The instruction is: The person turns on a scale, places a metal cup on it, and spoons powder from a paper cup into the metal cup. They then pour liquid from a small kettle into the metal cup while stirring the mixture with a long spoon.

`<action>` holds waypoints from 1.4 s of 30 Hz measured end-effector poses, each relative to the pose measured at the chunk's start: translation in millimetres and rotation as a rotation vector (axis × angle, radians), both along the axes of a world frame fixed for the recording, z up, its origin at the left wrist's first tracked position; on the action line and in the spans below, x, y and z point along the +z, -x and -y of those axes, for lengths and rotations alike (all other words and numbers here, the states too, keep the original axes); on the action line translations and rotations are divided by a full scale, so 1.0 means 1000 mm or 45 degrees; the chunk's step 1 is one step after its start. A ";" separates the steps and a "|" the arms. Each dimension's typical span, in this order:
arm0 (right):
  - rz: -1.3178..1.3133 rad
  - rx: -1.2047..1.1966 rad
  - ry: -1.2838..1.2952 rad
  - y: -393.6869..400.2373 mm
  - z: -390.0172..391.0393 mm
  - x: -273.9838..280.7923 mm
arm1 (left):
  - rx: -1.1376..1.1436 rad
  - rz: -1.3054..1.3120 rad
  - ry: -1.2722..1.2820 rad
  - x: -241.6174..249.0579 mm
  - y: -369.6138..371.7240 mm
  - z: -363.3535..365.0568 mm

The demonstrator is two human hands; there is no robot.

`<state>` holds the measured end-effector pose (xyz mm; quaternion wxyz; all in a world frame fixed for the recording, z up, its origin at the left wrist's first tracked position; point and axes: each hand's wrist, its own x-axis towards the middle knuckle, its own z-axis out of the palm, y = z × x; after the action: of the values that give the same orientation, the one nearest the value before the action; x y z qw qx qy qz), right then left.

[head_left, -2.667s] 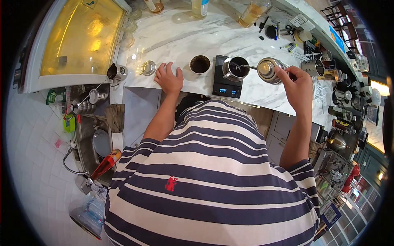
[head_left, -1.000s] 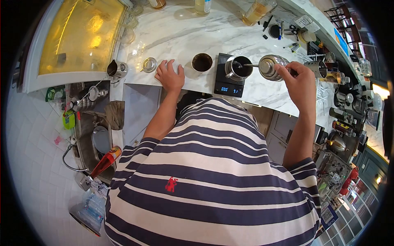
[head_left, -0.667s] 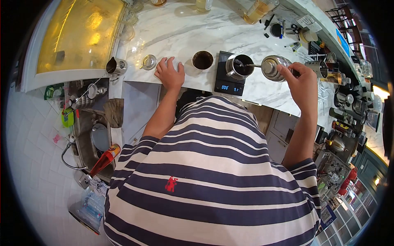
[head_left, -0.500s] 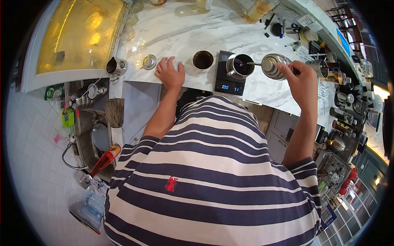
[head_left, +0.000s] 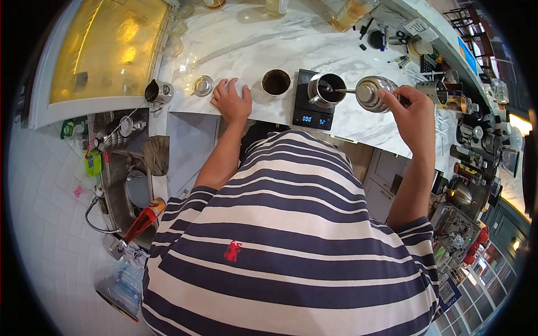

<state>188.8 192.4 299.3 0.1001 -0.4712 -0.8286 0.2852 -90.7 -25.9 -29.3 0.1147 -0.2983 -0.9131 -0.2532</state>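
Note:
My right hand [head_left: 410, 106] is closed on the handle of a silver kettle [head_left: 374, 93], whose thin spout reaches over a steel cup [head_left: 328, 89] with dark contents. That cup stands on a black scale [head_left: 303, 107] with a lit blue display. My left hand [head_left: 231, 102] lies on the marble counter [head_left: 235, 33], fingers spread, holding nothing. Between this hand and the scale stands a round cup [head_left: 276, 82] with a dark inside. A small glass-like round lid [head_left: 202, 85] rests just left of my left hand.
A steel pitcher [head_left: 159, 91] stands at the counter's left end, above a sink [head_left: 115, 185]. Bottles [head_left: 351, 15] stand along the back. Pens, scissors and a metal canister [head_left: 430, 91] are at the right, with more bottles beyond.
The kettle has shifted very slightly to the left in my right hand, and its spout reaches a little differently over the cup. My left hand stays put.

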 end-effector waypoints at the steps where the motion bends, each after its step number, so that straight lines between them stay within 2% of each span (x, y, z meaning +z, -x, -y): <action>1: 0.006 0.001 -0.001 -0.002 0.000 0.000 | 0.002 0.001 0.003 0.000 0.000 0.000; 11: 0.078 -0.047 -0.046 0.000 -0.005 0.002 | -0.002 0.007 -0.005 -0.001 0.000 0.000; 17: -0.012 0.012 -0.106 0.006 -0.006 0.003 | -0.006 -0.007 -0.004 0.000 0.000 0.000; 32: 0.067 0.068 -0.026 0.003 0.000 0.002 | -0.003 0.005 -0.003 0.001 -0.001 0.000; 38: -0.050 0.052 -0.137 -0.002 -0.005 -0.007 | -0.005 0.012 -0.008 0.002 -0.001 0.000; 42: 0.029 0.018 -0.058 0.003 -0.006 0.002 | -0.007 -0.016 -0.010 0.003 -0.001 -0.001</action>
<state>185.3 198.8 301.1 0.0993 -0.4662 -0.8393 0.2615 -89.6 -24.7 -26.5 0.1207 -0.3019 -0.9106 -0.2551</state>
